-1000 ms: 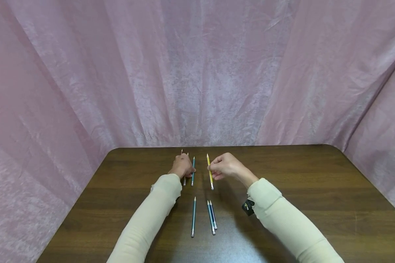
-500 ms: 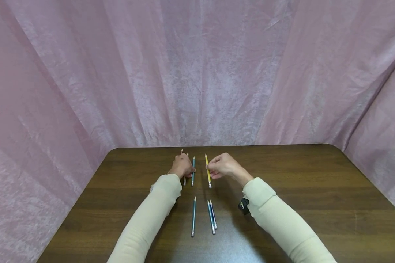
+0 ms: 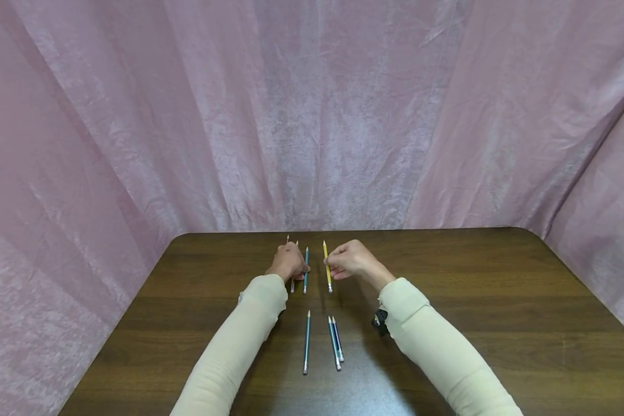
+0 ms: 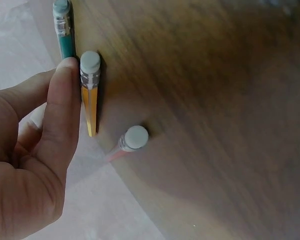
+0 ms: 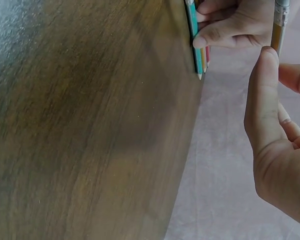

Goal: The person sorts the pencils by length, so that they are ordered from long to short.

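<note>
My left hand [image 3: 288, 261] pinches a teal pencil [image 3: 305, 285] lying at the back of the table. Beside it, partly under the hand, lies an orange-yellow pencil [image 4: 91, 112]; a red pencil [image 4: 121, 150] is farther left, its eraser end showing in the left wrist view. Across a small gap, my right hand [image 3: 355, 260] pinches a yellow pencil [image 3: 329, 278] between thumb and fingertips, its tip pointing away from me. In the right wrist view this pencil [image 5: 278, 32] rises from the fingertips, and most of its length is hidden.
Nearer on the brown table [image 3: 478, 323] lie a lone teal pencil [image 3: 306, 344] and, to its right, a teal pencil [image 3: 333, 341] beside a dark blue one [image 3: 338, 342]. A pink curtain [image 3: 312, 115] hangs behind the table's back edge.
My right hand has moved a little left with the yellow pencil, closer to my left hand. The left hand and the nearer pencils have stayed practically in place.
</note>
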`<state>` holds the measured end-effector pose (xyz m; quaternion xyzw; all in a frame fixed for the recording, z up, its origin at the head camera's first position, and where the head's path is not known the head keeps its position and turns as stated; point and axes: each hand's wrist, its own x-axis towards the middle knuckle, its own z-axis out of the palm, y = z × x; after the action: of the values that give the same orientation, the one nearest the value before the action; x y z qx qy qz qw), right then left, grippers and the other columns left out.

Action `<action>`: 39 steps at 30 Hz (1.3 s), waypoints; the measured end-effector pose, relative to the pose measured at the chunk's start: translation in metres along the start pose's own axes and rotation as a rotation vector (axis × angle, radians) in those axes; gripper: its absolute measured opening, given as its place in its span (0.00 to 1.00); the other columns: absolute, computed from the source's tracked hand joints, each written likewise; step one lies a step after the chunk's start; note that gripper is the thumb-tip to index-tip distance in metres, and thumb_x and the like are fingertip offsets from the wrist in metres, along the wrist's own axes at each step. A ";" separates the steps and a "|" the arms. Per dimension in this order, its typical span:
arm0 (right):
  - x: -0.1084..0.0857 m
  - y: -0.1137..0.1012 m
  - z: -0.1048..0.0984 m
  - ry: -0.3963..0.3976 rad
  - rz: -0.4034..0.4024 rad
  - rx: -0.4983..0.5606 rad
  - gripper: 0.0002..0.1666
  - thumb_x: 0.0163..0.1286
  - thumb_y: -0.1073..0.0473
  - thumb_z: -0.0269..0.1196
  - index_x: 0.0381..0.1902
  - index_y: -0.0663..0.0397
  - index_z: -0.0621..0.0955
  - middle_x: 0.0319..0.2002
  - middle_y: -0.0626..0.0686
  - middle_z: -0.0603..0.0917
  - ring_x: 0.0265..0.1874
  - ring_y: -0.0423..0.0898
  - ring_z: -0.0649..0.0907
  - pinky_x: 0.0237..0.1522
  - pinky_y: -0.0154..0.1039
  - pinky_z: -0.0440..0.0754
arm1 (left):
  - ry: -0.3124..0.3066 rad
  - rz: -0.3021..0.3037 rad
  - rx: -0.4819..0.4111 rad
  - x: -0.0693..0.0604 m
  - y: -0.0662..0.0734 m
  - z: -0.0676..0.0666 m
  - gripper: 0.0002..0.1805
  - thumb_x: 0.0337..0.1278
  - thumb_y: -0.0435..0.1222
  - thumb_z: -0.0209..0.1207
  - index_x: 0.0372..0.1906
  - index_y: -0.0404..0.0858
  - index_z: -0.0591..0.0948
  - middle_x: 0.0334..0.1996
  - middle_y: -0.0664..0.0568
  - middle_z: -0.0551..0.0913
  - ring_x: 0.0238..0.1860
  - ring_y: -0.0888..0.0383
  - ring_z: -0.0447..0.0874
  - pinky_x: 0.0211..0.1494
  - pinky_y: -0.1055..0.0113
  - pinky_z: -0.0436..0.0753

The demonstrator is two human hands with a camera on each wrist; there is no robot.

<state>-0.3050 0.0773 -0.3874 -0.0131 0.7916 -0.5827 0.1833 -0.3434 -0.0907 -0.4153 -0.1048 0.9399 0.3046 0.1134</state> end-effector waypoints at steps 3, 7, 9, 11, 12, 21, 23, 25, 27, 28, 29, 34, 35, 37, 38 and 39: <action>0.003 0.001 0.001 0.005 -0.011 0.013 0.12 0.67 0.68 0.64 0.44 0.75 0.82 0.23 0.54 0.82 0.19 0.41 0.83 0.29 0.36 0.89 | -0.003 0.007 -0.005 -0.001 -0.001 -0.001 0.11 0.51 0.31 0.74 0.20 0.33 0.85 0.21 0.44 0.82 0.15 0.60 0.83 0.21 0.69 0.85; 0.007 0.003 0.002 0.012 -0.022 0.009 0.09 0.67 0.69 0.64 0.41 0.74 0.83 0.22 0.54 0.82 0.19 0.42 0.83 0.28 0.35 0.89 | -0.019 0.018 -0.021 -0.001 -0.002 -0.002 0.10 0.52 0.30 0.73 0.20 0.33 0.85 0.21 0.44 0.83 0.16 0.58 0.84 0.23 0.67 0.86; 0.009 0.004 0.002 0.015 -0.023 0.001 0.09 0.67 0.68 0.64 0.41 0.73 0.83 0.22 0.54 0.82 0.19 0.42 0.83 0.28 0.35 0.89 | -0.023 0.023 -0.029 -0.001 -0.003 -0.002 0.10 0.51 0.29 0.73 0.20 0.33 0.85 0.21 0.44 0.83 0.16 0.58 0.84 0.23 0.67 0.86; 0.011 0.005 0.003 0.017 -0.015 0.005 0.10 0.67 0.68 0.64 0.41 0.73 0.83 0.22 0.54 0.82 0.19 0.42 0.83 0.29 0.36 0.89 | -0.022 0.027 -0.038 -0.002 -0.003 -0.003 0.10 0.51 0.29 0.73 0.20 0.32 0.85 0.21 0.43 0.82 0.16 0.58 0.84 0.23 0.67 0.86; 0.012 0.005 0.003 0.016 -0.011 0.006 0.10 0.67 0.68 0.64 0.42 0.73 0.83 0.23 0.54 0.82 0.19 0.42 0.83 0.29 0.36 0.89 | -0.021 0.027 -0.042 -0.002 -0.003 -0.003 0.10 0.51 0.28 0.73 0.20 0.32 0.85 0.21 0.43 0.82 0.15 0.58 0.84 0.23 0.68 0.86; 0.013 0.006 0.007 -0.004 -0.015 0.019 0.07 0.66 0.68 0.65 0.38 0.71 0.84 0.24 0.57 0.83 0.21 0.44 0.85 0.32 0.38 0.90 | -0.021 0.010 -0.062 -0.001 -0.002 -0.002 0.10 0.51 0.28 0.73 0.20 0.31 0.84 0.30 0.38 0.80 0.14 0.60 0.82 0.20 0.70 0.85; 0.014 0.005 0.008 -0.001 -0.014 0.027 0.08 0.66 0.69 0.64 0.38 0.72 0.84 0.23 0.57 0.83 0.20 0.43 0.85 0.31 0.38 0.90 | -0.014 0.013 -0.054 -0.001 -0.003 -0.002 0.11 0.51 0.28 0.73 0.19 0.31 0.83 0.33 0.36 0.80 0.13 0.60 0.82 0.20 0.71 0.84; 0.016 0.006 0.011 0.007 -0.011 0.029 0.09 0.66 0.68 0.65 0.40 0.72 0.84 0.23 0.56 0.82 0.20 0.43 0.84 0.31 0.38 0.90 | -0.003 0.017 -0.041 0.000 -0.003 -0.002 0.12 0.50 0.29 0.74 0.19 0.31 0.83 0.36 0.34 0.78 0.13 0.60 0.82 0.19 0.72 0.84; 0.018 0.006 0.013 0.010 -0.012 0.037 0.09 0.66 0.69 0.64 0.40 0.73 0.83 0.22 0.55 0.82 0.19 0.42 0.83 0.29 0.37 0.89 | 0.001 0.022 -0.028 0.000 -0.003 -0.001 0.12 0.50 0.29 0.74 0.19 0.31 0.83 0.37 0.34 0.78 0.13 0.61 0.82 0.19 0.72 0.84; 0.019 0.006 0.014 0.013 -0.012 0.040 0.08 0.65 0.69 0.64 0.40 0.73 0.83 0.22 0.55 0.81 0.19 0.42 0.83 0.29 0.37 0.89 | 0.005 0.025 -0.019 0.000 -0.003 -0.002 0.12 0.50 0.30 0.74 0.19 0.32 0.83 0.37 0.34 0.78 0.13 0.61 0.81 0.19 0.73 0.83; 0.020 0.006 0.014 0.015 -0.012 0.043 0.08 0.65 0.70 0.64 0.39 0.73 0.83 0.21 0.54 0.81 0.18 0.42 0.83 0.28 0.37 0.89 | 0.004 0.026 -0.017 0.000 -0.003 -0.001 0.12 0.50 0.30 0.74 0.19 0.32 0.83 0.36 0.35 0.78 0.13 0.61 0.81 0.20 0.73 0.83; 0.023 0.009 0.017 0.036 0.013 0.046 0.06 0.65 0.71 0.64 0.37 0.72 0.83 0.21 0.54 0.80 0.18 0.42 0.82 0.27 0.36 0.89 | 0.005 0.038 0.002 -0.003 -0.002 -0.002 0.13 0.50 0.31 0.74 0.19 0.32 0.83 0.32 0.38 0.79 0.13 0.62 0.81 0.20 0.73 0.83; 0.024 0.010 0.018 0.040 0.018 0.041 0.06 0.66 0.71 0.64 0.37 0.72 0.83 0.21 0.54 0.80 0.18 0.42 0.82 0.28 0.36 0.89 | 0.002 0.039 0.002 -0.003 -0.001 -0.002 0.13 0.51 0.31 0.74 0.19 0.32 0.83 0.30 0.38 0.80 0.13 0.62 0.81 0.20 0.73 0.84; 0.025 0.011 0.019 0.046 0.029 0.034 0.06 0.66 0.70 0.64 0.38 0.71 0.84 0.21 0.54 0.81 0.18 0.42 0.83 0.28 0.36 0.89 | 0.001 0.040 0.002 -0.004 -0.001 -0.003 0.12 0.50 0.31 0.74 0.20 0.32 0.83 0.27 0.40 0.81 0.13 0.61 0.81 0.20 0.72 0.84; 0.026 0.012 0.019 0.047 0.031 0.031 0.06 0.66 0.70 0.64 0.38 0.71 0.84 0.21 0.54 0.81 0.18 0.42 0.83 0.29 0.36 0.89 | 0.001 0.040 0.006 -0.004 -0.001 -0.003 0.12 0.50 0.32 0.74 0.20 0.32 0.83 0.25 0.42 0.82 0.13 0.61 0.82 0.20 0.72 0.84; 0.026 0.012 0.019 0.047 0.033 0.028 0.06 0.67 0.70 0.64 0.38 0.71 0.84 0.21 0.54 0.81 0.19 0.43 0.83 0.29 0.37 0.89 | -0.003 0.037 0.004 -0.004 -0.001 -0.003 0.12 0.51 0.32 0.74 0.20 0.32 0.83 0.23 0.43 0.82 0.13 0.61 0.82 0.20 0.72 0.84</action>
<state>-0.3214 0.0573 -0.4106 0.0163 0.7875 -0.5909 0.1745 -0.3400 -0.0929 -0.4131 -0.0869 0.9421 0.3049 0.1093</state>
